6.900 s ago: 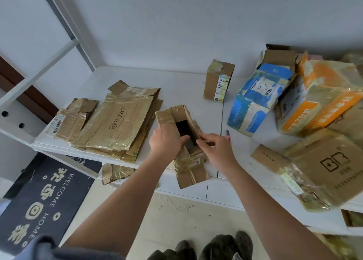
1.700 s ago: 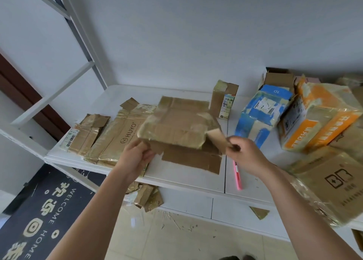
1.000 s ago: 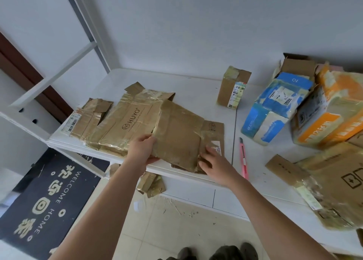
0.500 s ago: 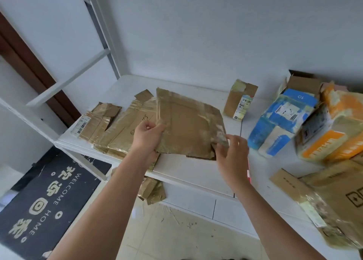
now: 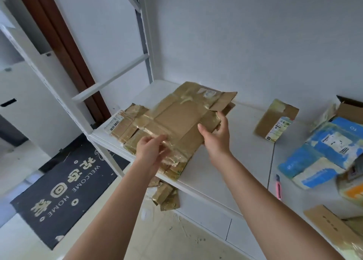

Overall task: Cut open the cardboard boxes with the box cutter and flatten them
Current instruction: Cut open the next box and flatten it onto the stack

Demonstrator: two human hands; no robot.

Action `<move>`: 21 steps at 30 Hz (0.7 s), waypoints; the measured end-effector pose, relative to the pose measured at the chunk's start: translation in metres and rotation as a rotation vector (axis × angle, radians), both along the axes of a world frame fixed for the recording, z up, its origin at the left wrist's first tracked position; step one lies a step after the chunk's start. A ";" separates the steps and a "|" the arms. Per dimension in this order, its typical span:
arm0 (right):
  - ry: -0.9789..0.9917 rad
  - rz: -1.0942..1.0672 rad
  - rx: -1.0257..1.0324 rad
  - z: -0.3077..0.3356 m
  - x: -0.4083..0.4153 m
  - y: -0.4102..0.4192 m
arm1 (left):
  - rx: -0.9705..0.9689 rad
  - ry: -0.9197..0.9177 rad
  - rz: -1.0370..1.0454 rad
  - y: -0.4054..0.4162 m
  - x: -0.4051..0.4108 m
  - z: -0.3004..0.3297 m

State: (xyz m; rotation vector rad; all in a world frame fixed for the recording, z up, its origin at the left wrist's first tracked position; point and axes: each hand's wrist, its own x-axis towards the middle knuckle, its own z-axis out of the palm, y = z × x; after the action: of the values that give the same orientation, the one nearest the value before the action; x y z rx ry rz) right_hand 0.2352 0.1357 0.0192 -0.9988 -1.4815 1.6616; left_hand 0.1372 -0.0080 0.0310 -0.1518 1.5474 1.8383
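A flattened, tape-covered cardboard box (image 5: 176,118) lies tilted on top of the pile of flattened boxes (image 5: 127,126) at the left end of the white table (image 5: 231,161). My left hand (image 5: 152,149) holds its near-left edge. My right hand (image 5: 215,135) grips its right edge, thumb on top and fingers underneath. The pink box cutter (image 5: 278,187) lies on the table to the right, apart from both hands.
A small taped box (image 5: 275,120) stands upright at the back. Further right a blue box (image 5: 324,151), an orange box (image 5: 351,187) and a brown box (image 5: 330,226) crowd the table. Cardboard scraps (image 5: 166,196) and a doormat (image 5: 64,191) lie on the floor.
Both hands have carried the flattened box left and set it down onto the pile. The view has swung left, so the box cutter now lies far right of my right hand.
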 end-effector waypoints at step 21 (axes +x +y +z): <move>-1.038 0.515 0.947 -0.077 -0.066 0.023 | -1.095 1.032 -0.617 -0.003 -0.057 -0.087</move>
State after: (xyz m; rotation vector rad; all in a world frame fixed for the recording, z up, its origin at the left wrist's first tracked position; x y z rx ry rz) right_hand 0.1688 0.1583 -0.0575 -0.9499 -2.9724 0.3843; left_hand 0.0798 -0.0114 -0.0562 0.8046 2.7267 0.3598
